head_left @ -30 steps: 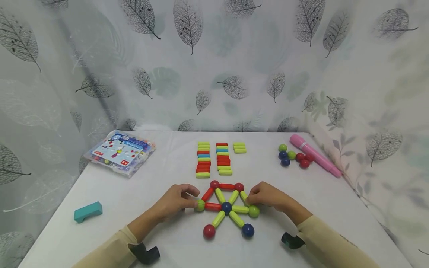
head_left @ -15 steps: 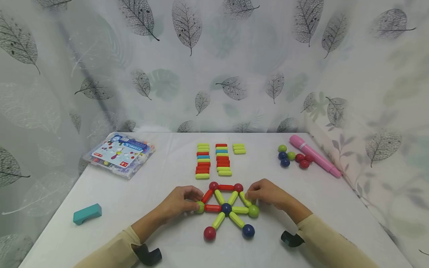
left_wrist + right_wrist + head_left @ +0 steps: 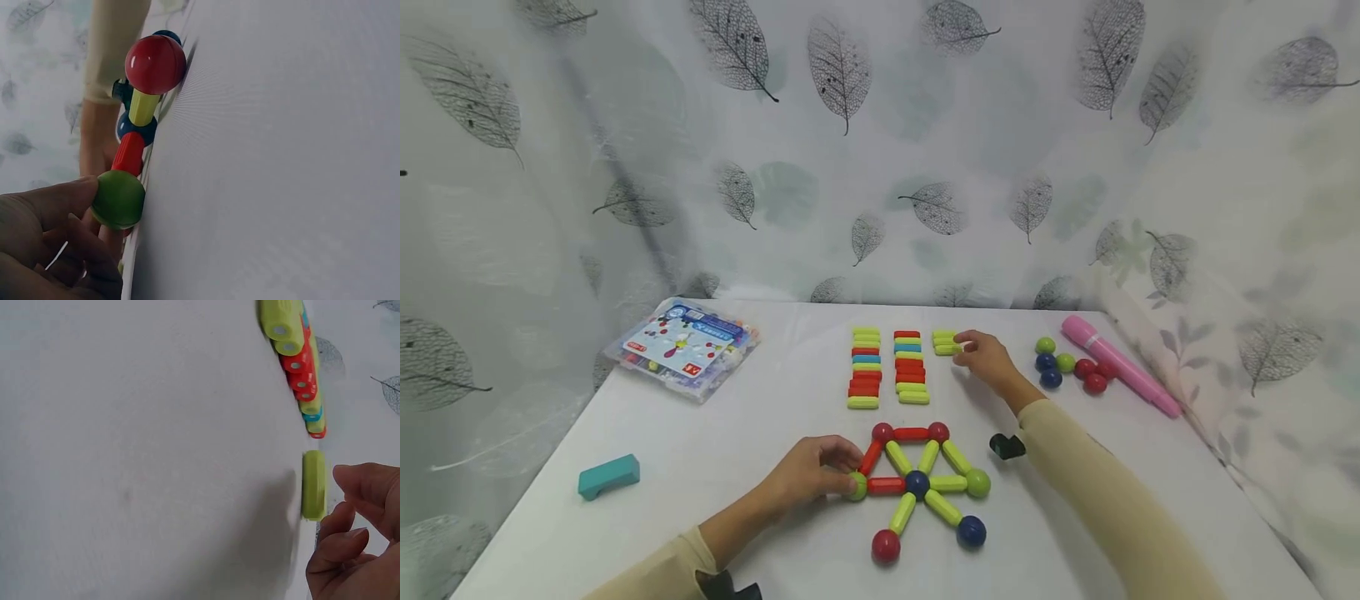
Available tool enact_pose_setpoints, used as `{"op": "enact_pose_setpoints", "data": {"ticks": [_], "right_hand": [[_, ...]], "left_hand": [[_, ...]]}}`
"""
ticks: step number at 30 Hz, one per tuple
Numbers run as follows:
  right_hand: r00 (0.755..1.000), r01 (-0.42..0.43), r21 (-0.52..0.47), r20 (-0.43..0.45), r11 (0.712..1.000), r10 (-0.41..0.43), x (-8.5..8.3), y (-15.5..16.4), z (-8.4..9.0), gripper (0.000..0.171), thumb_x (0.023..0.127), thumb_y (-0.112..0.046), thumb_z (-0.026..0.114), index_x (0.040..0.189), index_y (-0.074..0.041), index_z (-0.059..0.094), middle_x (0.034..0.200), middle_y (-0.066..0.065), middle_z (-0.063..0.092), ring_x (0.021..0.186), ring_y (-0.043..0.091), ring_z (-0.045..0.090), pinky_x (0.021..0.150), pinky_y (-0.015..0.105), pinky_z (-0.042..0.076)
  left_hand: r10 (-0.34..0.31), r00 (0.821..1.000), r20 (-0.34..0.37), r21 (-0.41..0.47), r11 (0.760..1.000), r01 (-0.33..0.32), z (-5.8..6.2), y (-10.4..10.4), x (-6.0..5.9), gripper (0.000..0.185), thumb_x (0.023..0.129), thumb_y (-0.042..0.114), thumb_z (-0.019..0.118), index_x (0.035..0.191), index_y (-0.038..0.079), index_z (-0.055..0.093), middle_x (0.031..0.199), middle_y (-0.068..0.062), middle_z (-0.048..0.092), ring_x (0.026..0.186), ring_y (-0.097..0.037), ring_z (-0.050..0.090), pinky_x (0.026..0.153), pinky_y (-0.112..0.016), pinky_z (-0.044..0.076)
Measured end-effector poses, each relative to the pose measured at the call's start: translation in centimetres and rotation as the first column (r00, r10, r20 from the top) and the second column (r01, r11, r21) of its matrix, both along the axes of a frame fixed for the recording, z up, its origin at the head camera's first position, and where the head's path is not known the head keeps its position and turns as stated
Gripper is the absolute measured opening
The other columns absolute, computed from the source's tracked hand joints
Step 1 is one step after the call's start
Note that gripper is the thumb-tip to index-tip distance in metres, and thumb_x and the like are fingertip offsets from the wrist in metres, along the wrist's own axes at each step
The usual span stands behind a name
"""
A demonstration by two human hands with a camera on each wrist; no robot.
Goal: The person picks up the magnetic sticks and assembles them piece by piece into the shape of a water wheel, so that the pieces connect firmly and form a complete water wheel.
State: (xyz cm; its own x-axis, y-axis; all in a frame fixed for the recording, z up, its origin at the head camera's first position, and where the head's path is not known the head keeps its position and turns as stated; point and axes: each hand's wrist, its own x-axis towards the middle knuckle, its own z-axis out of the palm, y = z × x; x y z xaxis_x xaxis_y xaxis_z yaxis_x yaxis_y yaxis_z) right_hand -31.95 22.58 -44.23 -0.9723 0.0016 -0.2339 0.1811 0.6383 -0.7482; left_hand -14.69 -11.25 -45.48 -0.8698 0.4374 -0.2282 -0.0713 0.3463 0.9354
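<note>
A flat figure of magnetic rods and balls lies on the white table, with a dark blue ball [image 3: 917, 483] at its centre and yellow-green and red rods [image 3: 886, 485] around it. At its left corner my left hand [image 3: 808, 471] holds a green ball [image 3: 119, 200] between thumb and fingers. My right hand [image 3: 988, 360] is at the right end of a short stack of yellow-green rods [image 3: 946, 349]. In the right wrist view its thumb and fingers are parted beside one yellow-green rod [image 3: 314, 485], with nothing between them.
Two columns of coloured rods [image 3: 863, 390] [image 3: 913, 387] lie behind the figure. Several loose balls [image 3: 1065, 362] and a pink marker-shaped tube [image 3: 1127, 371] are at the back right. A clear box [image 3: 688, 350] stands at back left, a teal block [image 3: 608, 477] in front.
My right hand has left the yellow-green rod on the figure's right side and moved back to the short rod stack. The left hand stays at the green ball. The head view has shifted slightly.
</note>
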Motion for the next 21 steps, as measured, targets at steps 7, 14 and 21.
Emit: {"op": "enact_pose_setpoints", "data": {"ticks": [7, 14, 21], "right_hand": [[0.998, -0.033, 0.198, -0.051, 0.980, 0.043, -1.0, -0.9, -1.0, 0.040, 0.099, -0.012, 0.061, 0.139, -0.013, 0.059, 0.139, 0.019, 0.055, 0.126, 0.036, 0.053, 0.106, 0.052, 0.048], [0.993, -0.033, 0.343, -0.093, 0.939, 0.069, -0.9, -0.5, -0.6, 0.029, 0.095, -0.013, 0.066, 0.122, -0.004, 0.065, 0.128, 0.019, 0.060, 0.118, 0.034, 0.056, 0.104, 0.052, 0.048], [0.997, -0.079, 0.288, 0.019, 0.954, 0.077, 1.2, 0.5, 0.0, 0.030, 0.091, -0.024, 0.070, 0.113, -0.004, 0.068, 0.108, 0.012, 0.067, 0.097, 0.027, 0.060, 0.081, 0.039, 0.052]], "left_hand": [[-0.002, 1.000, -0.006, 0.020, 1.000, 0.002, 0.0, 0.0, 0.3, 0.034, 0.084, 0.014, 0.082, 0.115, 0.014, 0.072, 0.108, -0.001, 0.071, 0.099, -0.019, 0.064, 0.076, -0.031, 0.056], [-0.009, 1.000, -0.001, 0.036, 0.999, 0.009, 0.2, 0.0, 0.0, 0.038, 0.084, 0.014, 0.082, 0.119, 0.012, 0.069, 0.108, -0.002, 0.071, 0.099, -0.019, 0.065, 0.078, -0.031, 0.056], [-0.004, 1.000, 0.008, 0.055, 0.998, 0.003, 0.0, -0.1, 0.1, 0.042, 0.084, 0.013, 0.082, 0.123, 0.009, 0.067, 0.108, -0.003, 0.071, 0.100, -0.020, 0.065, 0.080, -0.030, 0.056]]}}
